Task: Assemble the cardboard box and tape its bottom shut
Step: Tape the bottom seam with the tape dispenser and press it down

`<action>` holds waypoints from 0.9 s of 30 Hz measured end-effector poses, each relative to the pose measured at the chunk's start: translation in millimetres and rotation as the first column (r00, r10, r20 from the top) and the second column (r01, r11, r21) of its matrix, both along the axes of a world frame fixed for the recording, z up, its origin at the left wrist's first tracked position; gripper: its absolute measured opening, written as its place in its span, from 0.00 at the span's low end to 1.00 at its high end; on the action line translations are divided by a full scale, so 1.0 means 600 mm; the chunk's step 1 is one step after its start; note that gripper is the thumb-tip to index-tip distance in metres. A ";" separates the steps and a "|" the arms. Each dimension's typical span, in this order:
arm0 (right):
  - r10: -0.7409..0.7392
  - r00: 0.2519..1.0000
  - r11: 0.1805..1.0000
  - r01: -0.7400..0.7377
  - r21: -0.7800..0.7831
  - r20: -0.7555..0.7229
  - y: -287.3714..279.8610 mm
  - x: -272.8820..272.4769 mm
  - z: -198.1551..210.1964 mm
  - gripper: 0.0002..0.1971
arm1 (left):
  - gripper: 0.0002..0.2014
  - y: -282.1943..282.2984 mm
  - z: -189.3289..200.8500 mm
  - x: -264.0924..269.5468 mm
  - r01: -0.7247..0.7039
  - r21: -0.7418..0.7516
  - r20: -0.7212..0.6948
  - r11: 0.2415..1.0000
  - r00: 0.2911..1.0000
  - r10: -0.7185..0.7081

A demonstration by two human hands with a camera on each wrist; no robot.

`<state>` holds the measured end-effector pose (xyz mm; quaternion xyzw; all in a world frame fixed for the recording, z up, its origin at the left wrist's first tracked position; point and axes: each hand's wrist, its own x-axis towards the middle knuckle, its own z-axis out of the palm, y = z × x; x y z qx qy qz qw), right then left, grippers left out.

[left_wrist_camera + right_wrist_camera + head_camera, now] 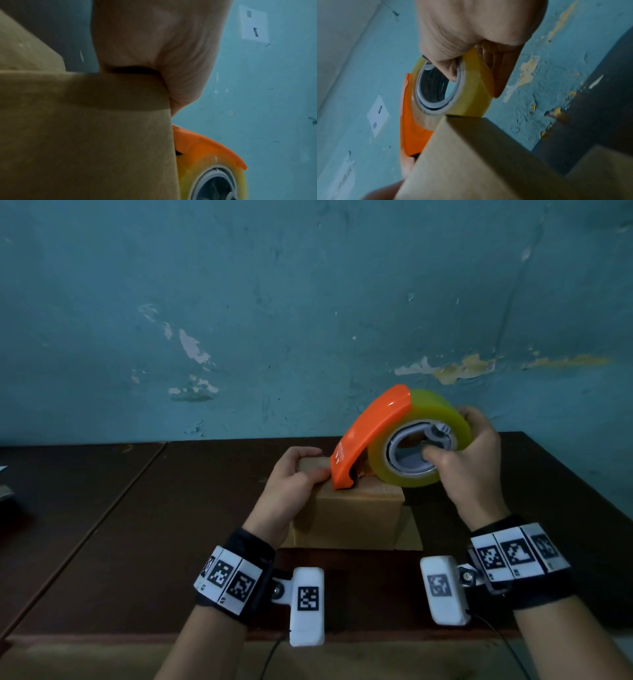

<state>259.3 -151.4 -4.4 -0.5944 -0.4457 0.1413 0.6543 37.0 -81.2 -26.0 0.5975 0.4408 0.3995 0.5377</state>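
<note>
Box [346,515]: lower centre of head view, on table [137,525], closed bottom face up.
Dispenser [394,440]: orange nose down on box top, centre frame.
Right hand [469,460]: curled round roll, thumb in core.
Left hand [291,487]: fingers clamped over box's left top edge beside nose.
Advice: keep nose pressed flat, draw steadily along seam, brace box firmly, keep thumb off blade.

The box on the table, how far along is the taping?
Done: the box stands folded into shape on the table. In hand: the left hand steadies its top while the right hand presses the tape dispenser onto it. Left: running the strip across and cutting it; no finished strip shows clearly.
</note>
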 end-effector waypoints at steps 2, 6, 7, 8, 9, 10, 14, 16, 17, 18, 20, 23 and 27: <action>-0.019 0.991 0.999 0.026 0.048 -0.129 0.002 -0.008 -0.008 0.28 | 0.17 -0.001 -0.003 0.000 -0.014 -0.014 -0.004 1.000 1.000 0.014; 0.130 0.900 0.980 -0.052 0.195 -0.415 0.003 -0.037 -0.031 0.28 | 0.14 -0.002 -0.003 0.003 -0.022 -0.007 -0.025 1.000 0.999 0.022; 0.186 0.872 0.968 -0.082 0.239 -0.453 0.004 -0.043 -0.037 0.29 | 0.14 -0.002 -0.003 0.003 -0.024 -0.006 -0.025 1.000 0.999 0.024; 0.238 0.840 0.953 -0.107 0.282 -0.487 0.005 -0.049 -0.041 0.30 | 0.14 -0.003 -0.003 0.003 -0.022 -0.009 -0.025 1.000 0.999 0.022; 0.285 0.806 0.939 -0.126 0.321 -0.518 0.005 -0.055 -0.042 0.29 | 0.14 -0.003 -0.003 0.003 -0.018 -0.017 -0.027 1.000 0.999 0.018; 0.326 0.770 0.926 -0.142 0.350 -0.549 0.005 -0.059 -0.043 0.28 | 0.14 -0.003 -0.002 0.003 -0.015 -0.022 -0.026 1.000 1.000 0.014; 0.436 0.614 0.893 -0.203 0.402 -0.657 0.000 -0.077 -0.044 0.29 | 0.14 -0.003 -0.001 0.004 -0.013 -0.018 -0.020 1.000 1.000 0.012; 0.421 0.619 0.899 -0.191 0.393 -0.663 0.002 -0.080 -0.046 0.29 | 0.14 -0.003 -0.002 0.003 -0.011 -0.019 -0.020 1.000 1.000 0.011; 0.412 0.633 0.903 -0.184 0.389 -0.656 0.003 -0.079 -0.047 0.27 | 0.14 -0.003 -0.003 0.004 -0.013 -0.018 -0.019 1.000 1.000 0.013; 0.410 0.643 0.902 -0.183 0.390 -0.647 0.004 -0.078 -0.048 0.25 | 0.14 -0.002 -0.005 0.003 -0.018 -0.015 -0.019 1.000 1.000 0.018; 0.404 0.650 0.905 -0.179 0.386 -0.644 0.006 -0.075 -0.049 0.23 | 0.14 -0.002 -0.006 0.003 -0.025 -0.010 -0.017 1.000 1.000 0.024; 0.377 0.667 0.915 -0.161 0.370 -0.642 0.007 -0.074 -0.048 0.28 | 0.15 -0.002 -0.005 0.002 -0.018 -0.015 -0.015 1.000 1.000 0.017; 0.369 0.675 0.919 -0.161 0.361 -0.639 0.011 -0.074 -0.053 0.24 | 0.14 0.000 -0.007 0.001 -0.015 -0.011 -0.018 1.000 1.000 0.014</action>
